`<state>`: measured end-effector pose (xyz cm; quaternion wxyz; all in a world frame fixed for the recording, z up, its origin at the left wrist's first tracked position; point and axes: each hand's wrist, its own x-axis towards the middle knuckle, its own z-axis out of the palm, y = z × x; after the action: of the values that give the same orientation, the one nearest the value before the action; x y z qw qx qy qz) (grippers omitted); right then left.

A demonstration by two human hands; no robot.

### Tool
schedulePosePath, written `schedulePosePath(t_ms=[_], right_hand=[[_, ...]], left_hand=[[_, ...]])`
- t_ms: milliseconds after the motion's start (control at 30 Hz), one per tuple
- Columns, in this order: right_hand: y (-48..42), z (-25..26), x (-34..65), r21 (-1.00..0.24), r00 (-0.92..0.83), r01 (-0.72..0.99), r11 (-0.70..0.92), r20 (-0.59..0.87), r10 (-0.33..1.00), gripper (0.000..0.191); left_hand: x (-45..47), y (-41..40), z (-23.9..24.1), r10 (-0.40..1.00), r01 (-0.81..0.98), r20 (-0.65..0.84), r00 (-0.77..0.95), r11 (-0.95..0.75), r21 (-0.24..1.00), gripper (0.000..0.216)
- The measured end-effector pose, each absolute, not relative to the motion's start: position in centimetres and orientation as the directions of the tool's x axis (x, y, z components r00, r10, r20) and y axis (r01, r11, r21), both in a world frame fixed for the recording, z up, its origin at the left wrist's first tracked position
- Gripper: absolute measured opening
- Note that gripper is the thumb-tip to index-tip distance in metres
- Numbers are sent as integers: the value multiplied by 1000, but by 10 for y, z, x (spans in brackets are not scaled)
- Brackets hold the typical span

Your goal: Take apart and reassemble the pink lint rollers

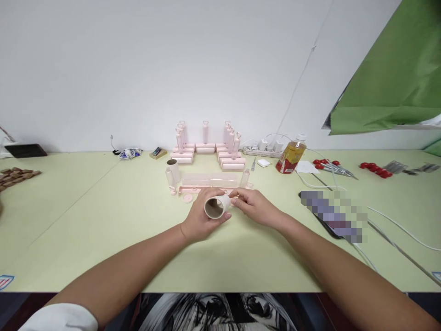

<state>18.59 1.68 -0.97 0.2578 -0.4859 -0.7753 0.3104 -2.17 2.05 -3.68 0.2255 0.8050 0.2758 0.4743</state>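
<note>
My left hand (201, 215) is closed around a white sticky-paper roll (225, 201), its open cardboard core facing me. At the roll's right side, my right hand (253, 206) has thumb and index finger brought together; what lies between them is too small to make out. Just behind my hands are pink lint roller parts: a long pink cover (186, 189), a round pink cap (188, 198) and clear pale cases (195, 179). A second roll (174, 170) stands upright to the left, beside a pale pink handle (170, 178). Another handle (245, 178) stands at the right.
Several pink lint rollers (205, 148) with upright handles line the wall. Rightward are a power strip (263, 151), a drink bottle (291, 155), a phone (330, 216), white cables (396, 218) and red-handled tools (334, 168). Brown pieces (17, 177) lie far left.
</note>
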Motion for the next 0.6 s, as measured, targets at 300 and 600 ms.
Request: schedulePosePath(t_ms=[300,600], right_hand=[[27,-24,189,-400,-343,875,272,-118,932,18],[15,-11,188,-519,-457,707,480,183,870,14]], left_hand=[[-19,27,-37,778,276,435,453,-586,762,35],[-19,27,-44,755,233,354,552,-547,804,53]])
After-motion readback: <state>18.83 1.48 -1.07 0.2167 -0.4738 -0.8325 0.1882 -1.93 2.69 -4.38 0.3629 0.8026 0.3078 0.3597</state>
